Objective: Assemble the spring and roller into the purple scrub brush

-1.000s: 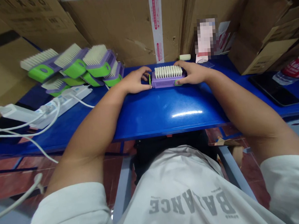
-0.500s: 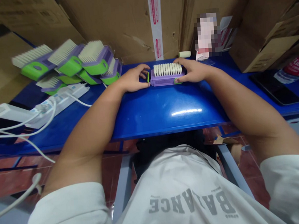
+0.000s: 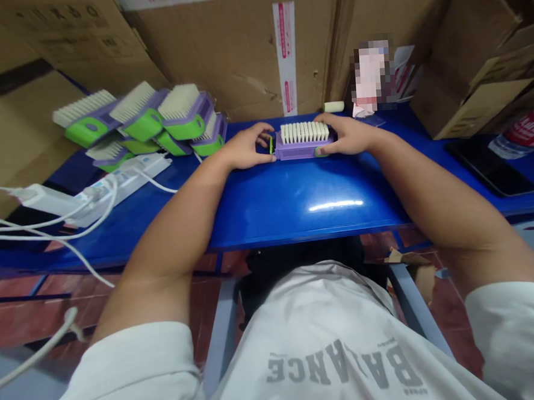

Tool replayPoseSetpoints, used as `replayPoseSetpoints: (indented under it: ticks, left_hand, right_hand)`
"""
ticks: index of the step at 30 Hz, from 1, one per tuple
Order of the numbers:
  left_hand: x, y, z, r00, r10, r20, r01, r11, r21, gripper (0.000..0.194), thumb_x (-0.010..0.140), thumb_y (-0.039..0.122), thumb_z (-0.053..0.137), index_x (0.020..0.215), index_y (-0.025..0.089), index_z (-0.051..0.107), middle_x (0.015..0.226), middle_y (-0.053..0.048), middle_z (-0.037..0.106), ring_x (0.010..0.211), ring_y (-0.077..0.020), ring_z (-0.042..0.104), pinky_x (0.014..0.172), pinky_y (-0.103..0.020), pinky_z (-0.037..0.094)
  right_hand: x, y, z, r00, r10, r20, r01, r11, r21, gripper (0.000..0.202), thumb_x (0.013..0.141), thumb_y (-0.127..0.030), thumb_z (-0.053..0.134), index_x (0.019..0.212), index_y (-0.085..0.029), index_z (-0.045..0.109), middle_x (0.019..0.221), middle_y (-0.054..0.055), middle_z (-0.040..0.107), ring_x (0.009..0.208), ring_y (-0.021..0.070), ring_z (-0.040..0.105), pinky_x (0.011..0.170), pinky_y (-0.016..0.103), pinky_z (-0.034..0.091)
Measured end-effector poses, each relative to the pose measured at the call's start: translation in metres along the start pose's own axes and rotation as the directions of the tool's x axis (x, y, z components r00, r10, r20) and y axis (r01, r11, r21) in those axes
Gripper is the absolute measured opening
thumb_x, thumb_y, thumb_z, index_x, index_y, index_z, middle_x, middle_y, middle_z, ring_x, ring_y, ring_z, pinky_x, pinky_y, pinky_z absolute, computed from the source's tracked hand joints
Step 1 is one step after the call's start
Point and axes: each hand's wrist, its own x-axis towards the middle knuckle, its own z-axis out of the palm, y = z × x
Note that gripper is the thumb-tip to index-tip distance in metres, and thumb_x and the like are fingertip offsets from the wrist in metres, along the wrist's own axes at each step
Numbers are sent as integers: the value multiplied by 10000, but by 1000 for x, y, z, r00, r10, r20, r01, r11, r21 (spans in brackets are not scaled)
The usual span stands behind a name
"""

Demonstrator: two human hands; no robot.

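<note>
A purple brush block (image 3: 301,149) with white bristles facing up lies on the blue table near its back. My right hand (image 3: 347,135) grips its right end, the thumb in front over a bit of green and a finger behind. At the left end, my left hand (image 3: 252,146) curls around a thin green piece, thumb in front and fingers behind; this piece stands against or very near the block's end. Several purple and green brushes (image 3: 182,111) are piled at the left, bristles up.
A white power strip (image 3: 116,185) with cables lies at the left of the blue table (image 3: 295,216). Cardboard boxes (image 3: 235,57) stand behind. At the right are a black phone (image 3: 491,167), a bottle with a red label (image 3: 527,130) and an open carton (image 3: 478,99). A small pale cylinder (image 3: 333,106) lies at the back.
The camera view has shifted, so the scene sits slightly lower and further right. Both hands keep the same hold at the two ends of the brush block.
</note>
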Motion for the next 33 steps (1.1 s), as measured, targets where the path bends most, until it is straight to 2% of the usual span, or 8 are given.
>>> replayPoseSetpoints:
  ticks: [5,12,16,25,33]
  left_hand:
    - [0,-8,2,1000,1,-19,-3,998,-57,941,748,392,1070,1573,265,638,1445,-115,779,1320,-329,799,1195,-523,640]
    - [5,-10,1,1000,-17,6,17,994,-104,925,711,429,1085,1531,280,683,1467,-116,798,1311,-316,795,1183,-496,644]
    - [5,-8,2,1000,-21,-9,20,994,-104,909,680,461,1099,1484,286,713,1468,-119,807,1295,-319,800,1165,-499,651]
    - [5,-10,3,1000,-25,-7,25,996,-89,888,679,452,1095,1468,277,728,1443,-117,814,1279,-308,797,1175,-495,645]
    - [7,-12,2,1000,-23,4,24,997,-79,903,680,468,1083,1480,265,718,1415,-127,823,1284,-315,804,1185,-502,636]
  right_hand:
    - [-1,-2,0,1000,5,5,-5,1000,2,1027,790,-828,915,1571,-218,648,1511,177,771,1345,473,728,1221,739,593]
    - [-3,-1,-1,1000,-1,6,1,1000,4,1029,790,-831,911,1573,-219,645,1530,186,771,1356,478,732,1237,733,585]
    - [-3,-3,-1,1000,-4,-9,4,1000,13,1037,778,-833,918,1576,-224,657,1526,186,782,1358,482,737,1229,734,597]
    - [-3,-6,-1,999,41,12,-41,999,13,983,778,-734,943,1564,-221,649,1542,192,774,1338,478,750,1240,741,590]
    - [-2,-4,-1,1000,10,-18,-10,1000,15,963,756,-736,960,1538,-245,684,1497,171,807,1322,476,757,1214,725,615]
